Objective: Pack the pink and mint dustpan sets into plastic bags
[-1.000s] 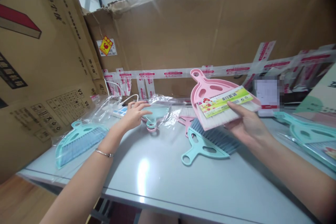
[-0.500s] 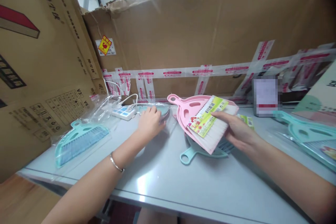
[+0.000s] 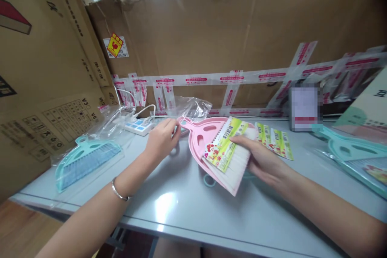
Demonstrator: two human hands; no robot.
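My right hand (image 3: 263, 159) is closed on the right side of a pink dustpan-and-brush set (image 3: 205, 129), thumb on top. The white bristles of its brush show, and a yellow-green printed card (image 3: 226, 145) lies across them. The set is held tilted above the table, its handle pointing up and left. My left hand (image 3: 163, 135) is closed in a pinch beside that handle, on a clear plastic bag (image 3: 193, 107) that stands up behind it. A mint-green dustpan (image 3: 209, 180) lies beneath the pink one, mostly hidden.
A bagged mint dustpan set (image 3: 87, 161) lies left, another (image 3: 356, 149) right. A white power strip (image 3: 139, 125) with cables sits at the back. Printed cards (image 3: 279, 143) lie behind my right hand. A phone-like device (image 3: 305, 107) leans against the large carton (image 3: 211, 28).
My left hand has come up and slightly left from the table, and the clear bag has risen with it. The pink set has moved left and lower, uncovering the cards behind.
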